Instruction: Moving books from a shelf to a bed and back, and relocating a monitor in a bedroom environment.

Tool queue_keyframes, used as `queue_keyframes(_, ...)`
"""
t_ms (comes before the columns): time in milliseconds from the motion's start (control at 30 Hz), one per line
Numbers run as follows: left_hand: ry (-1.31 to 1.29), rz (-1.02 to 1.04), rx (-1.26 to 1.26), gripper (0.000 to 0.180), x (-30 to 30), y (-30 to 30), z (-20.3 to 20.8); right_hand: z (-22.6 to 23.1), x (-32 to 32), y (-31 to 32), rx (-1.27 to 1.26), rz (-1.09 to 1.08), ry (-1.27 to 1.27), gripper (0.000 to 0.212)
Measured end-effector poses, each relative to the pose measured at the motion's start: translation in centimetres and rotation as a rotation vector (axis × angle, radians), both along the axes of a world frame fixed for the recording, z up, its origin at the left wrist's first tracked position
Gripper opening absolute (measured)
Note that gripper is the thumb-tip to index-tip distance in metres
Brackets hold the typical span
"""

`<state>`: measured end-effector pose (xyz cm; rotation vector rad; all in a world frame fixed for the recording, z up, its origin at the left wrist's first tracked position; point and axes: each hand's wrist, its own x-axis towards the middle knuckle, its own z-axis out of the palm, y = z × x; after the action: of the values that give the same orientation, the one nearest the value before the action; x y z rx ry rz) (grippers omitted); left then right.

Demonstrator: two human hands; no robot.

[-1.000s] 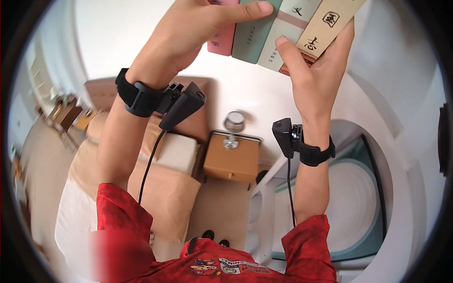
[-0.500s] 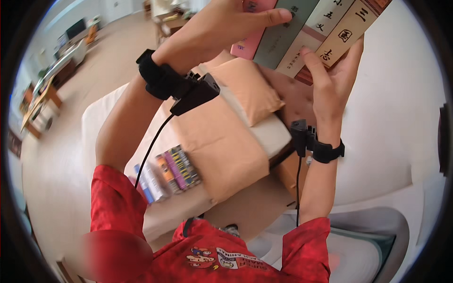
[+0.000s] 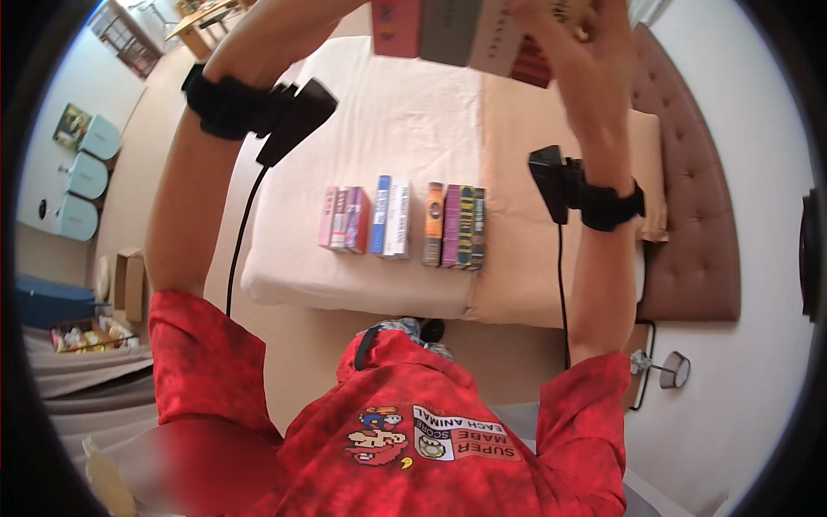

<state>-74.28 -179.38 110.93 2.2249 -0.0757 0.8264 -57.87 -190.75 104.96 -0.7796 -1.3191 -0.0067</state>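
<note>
A row of thick books (image 3: 448,30) with pink, grey-green and pale spines is held up at the top edge, partly cut off. My right hand (image 3: 594,77) grips its right end, the thumb across the pale spines. At the row's left side, my left hand (image 3: 301,30) runs out of the picture at the top; its fingers are out of sight. Below, on the bed (image 3: 370,95), stand three small groups of books: pink and purple ones (image 3: 345,220), blue and white ones (image 3: 390,217), and several orange, purple and dark ones (image 3: 454,226).
An orange-tan cover (image 3: 534,172) lies over the bed's right part, before a brown padded headboard (image 3: 689,181). A small lamp (image 3: 674,370) stands at lower right. Light-blue rounded chairs (image 3: 86,177), a cardboard box (image 3: 129,284) and a blue box (image 3: 56,302) are at left.
My view has turned and now faces the bed squarely, with the headboard on the right. The held books sit higher in the picture, and my left fingers have passed out of view.
</note>
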Motion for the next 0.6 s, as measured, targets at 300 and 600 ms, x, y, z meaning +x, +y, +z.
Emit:
queue_keyframes(300, 0.055, 0.605, -0.346, 0.057, -18.3, 15.9, -13.0, -13.3, -16.6, 20.2, -0.299, 0.259, 0.138, 0.089)
queue_keyframes(600, 0.253, 0.75, -0.852, 0.06, -32.0, 33.8, -30.9, -31.6, -32.2, 37.2, -0.687, 0.284, 0.328, 0.093)
